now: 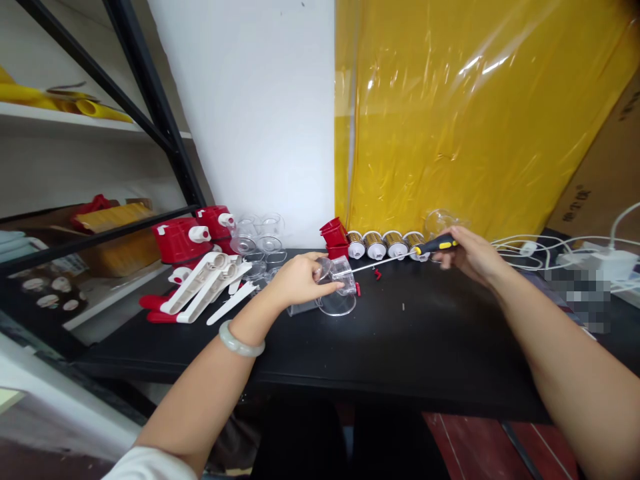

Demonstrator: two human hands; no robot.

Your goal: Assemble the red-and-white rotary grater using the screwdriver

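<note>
My left hand (300,280) is closed on a clear plastic cup-like part (345,275), tilted on its side above the table. In my right hand (473,257) is a screwdriver (436,247) with a black and yellow handle, held by the handle's end. Its long shaft points left, and the tip reaches the clear part; the exact contact point is too small to make out. Under the left hand lies another clear piece (337,305). Small red bits (377,274) lie on the black table (400,340) near the shaft.
Several metal-mesh drums (374,245) with white ends line the wall beside red parts (334,233). At left are white handles (200,283), red housings (183,240) and clear cups (270,233). White cables (530,247) run along the right. A black shelf frame (150,87) stands left.
</note>
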